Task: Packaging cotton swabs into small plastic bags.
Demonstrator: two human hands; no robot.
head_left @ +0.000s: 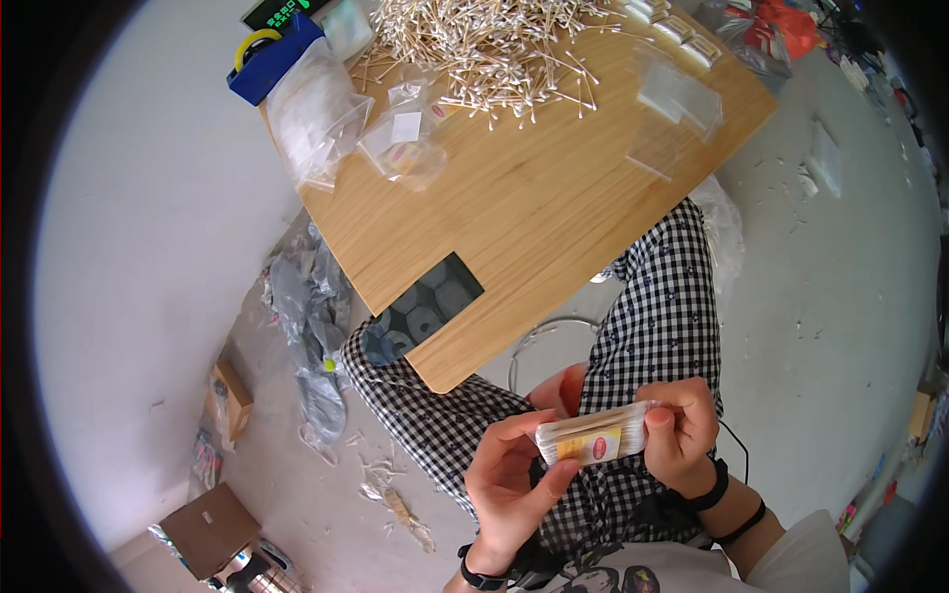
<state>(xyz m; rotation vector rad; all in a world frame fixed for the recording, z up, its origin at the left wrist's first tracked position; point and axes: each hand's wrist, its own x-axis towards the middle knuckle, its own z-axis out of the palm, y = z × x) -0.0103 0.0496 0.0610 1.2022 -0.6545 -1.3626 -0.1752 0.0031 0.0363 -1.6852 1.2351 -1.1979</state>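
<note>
Nearest the camera, at about 6 o'clock in the view, both hands hold one small clear packet of cotton swabs (596, 436) above the lap. The left hand (514, 484) cups the packet's left end from below, its grip closed on it with the thumb pressed against the front near the yellow and red label. The right hand (684, 427) has its grip closed on the packet's right end, fingers curled over the top edge. The packet lies roughly level, tilted a little upward to the right, and is well apart from the desk.

Under the hands are legs in black-and-white checked trousers (657, 326), running up toward 12 o'clock.

Farther out, the wooden desk (534, 217) fills the upper middle. A dark phone (423, 309) lies at its near edge, around 10 o'clock from the hands. Beyond it, at 11 o'clock, sit several clear plastic bags (314, 114); at 1 o'clock lie empty clear sleeves (678, 99). At the far end, 12 o'clock, is a large loose heap of cotton swabs (484, 44). A blue box (269, 59) stands at the far left corner.

On the floor, at 9 o'clock, lie crumpled plastic wrap (308, 316) and cardboard boxes (210, 529).
</note>
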